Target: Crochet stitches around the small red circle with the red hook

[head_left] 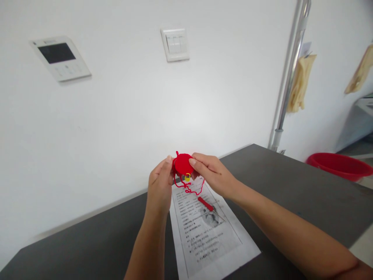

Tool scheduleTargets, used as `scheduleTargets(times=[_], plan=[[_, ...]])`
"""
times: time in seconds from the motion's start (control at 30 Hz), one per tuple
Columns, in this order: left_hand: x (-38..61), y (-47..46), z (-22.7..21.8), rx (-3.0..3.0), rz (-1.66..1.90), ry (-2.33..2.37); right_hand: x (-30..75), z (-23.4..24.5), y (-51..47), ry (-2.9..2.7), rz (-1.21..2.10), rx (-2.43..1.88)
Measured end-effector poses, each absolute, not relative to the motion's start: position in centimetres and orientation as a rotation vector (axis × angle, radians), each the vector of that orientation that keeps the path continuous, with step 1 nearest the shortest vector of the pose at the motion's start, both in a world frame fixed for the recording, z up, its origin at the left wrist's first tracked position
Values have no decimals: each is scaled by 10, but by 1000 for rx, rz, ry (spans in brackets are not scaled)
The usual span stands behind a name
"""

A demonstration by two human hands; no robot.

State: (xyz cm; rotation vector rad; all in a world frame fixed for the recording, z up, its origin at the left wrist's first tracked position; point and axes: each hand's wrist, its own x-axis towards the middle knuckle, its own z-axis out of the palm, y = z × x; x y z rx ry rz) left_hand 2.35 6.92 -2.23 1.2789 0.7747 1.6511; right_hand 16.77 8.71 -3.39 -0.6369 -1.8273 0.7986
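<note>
A round red crochet piece is held up over the table between both hands. My left hand pinches its left edge, and my right hand grips the right edge with the thumb on the front face. From its lower rim hangs a yellow stitch marker. Loose red yarn dangles below in a loop. Under the hands lies a printed sheet of paper with text and a picture. On the sheet rests a crochet hook with a red handle and a thin metal shaft.
The dark grey table stands against a white wall with a light switch and an intercom panel. At the right are a metal pole, hanging yellowish gloves and a red basin beyond the table edge.
</note>
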Motion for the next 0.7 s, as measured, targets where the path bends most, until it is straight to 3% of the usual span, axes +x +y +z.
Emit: scheduleTargets(times=[0.27,0.7], plan=[[13,79,-35,1479,1679,869,169,-32,86,-1831,605,-682],[20,67,-26,1736,1581,1051,165,-34,87,-1792,661,-728]])
